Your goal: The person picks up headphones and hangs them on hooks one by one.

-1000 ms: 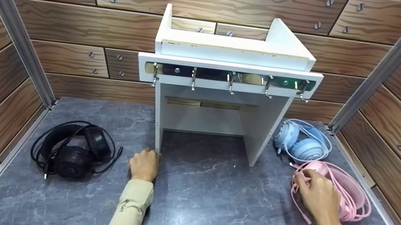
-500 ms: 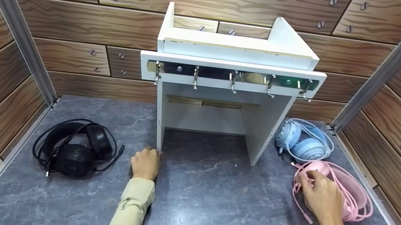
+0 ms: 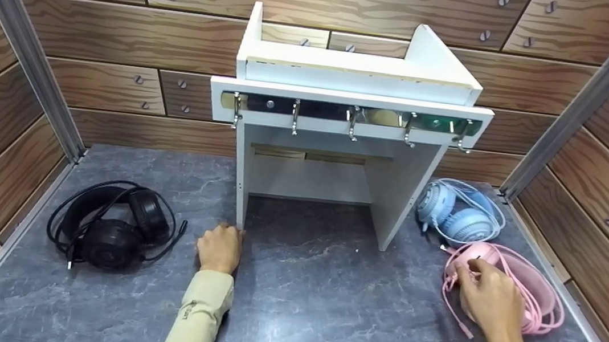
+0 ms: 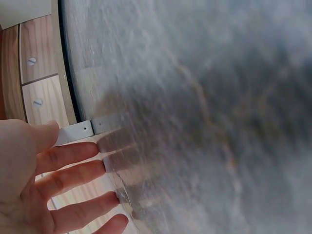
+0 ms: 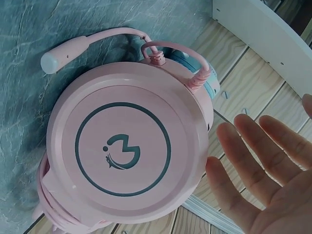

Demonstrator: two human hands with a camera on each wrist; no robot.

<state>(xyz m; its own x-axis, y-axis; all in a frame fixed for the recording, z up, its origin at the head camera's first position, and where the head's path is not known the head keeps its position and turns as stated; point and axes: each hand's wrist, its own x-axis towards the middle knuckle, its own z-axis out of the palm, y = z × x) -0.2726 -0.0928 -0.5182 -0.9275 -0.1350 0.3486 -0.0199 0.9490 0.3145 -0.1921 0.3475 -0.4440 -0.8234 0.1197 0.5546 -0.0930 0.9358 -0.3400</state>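
Note:
In the head view, a white wooden rack [image 3: 413,175] with a row of metal hooks [image 3: 353,122] stands in the middle. My left hand [image 3: 219,248] is at the foot of its left side panel. The left wrist view has the panel's white end [image 4: 75,133] pinched between thumb and index finger, the other fingers reaching to the tabletop. My right hand [image 3: 490,301] is over a pink headset [image 3: 540,289]. In the right wrist view its fingers [image 5: 253,151] are spread and fairly straight beside the round ear cup [image 5: 124,148]; one fingertip is at the cup's edge.
A light blue headset [image 3: 467,227] lies behind the pink one, close to the rack's right panel. On the left is a black headset [image 3: 112,244] with its cable looped over it. Wood-patterned walls [image 3: 142,38] and metal corner posts [image 3: 581,111] enclose the grey marbled tabletop [image 3: 311,309].
My right hand has shifted very slightly to the right over the pink headset. The left hand, rack and headsets stay where they were.

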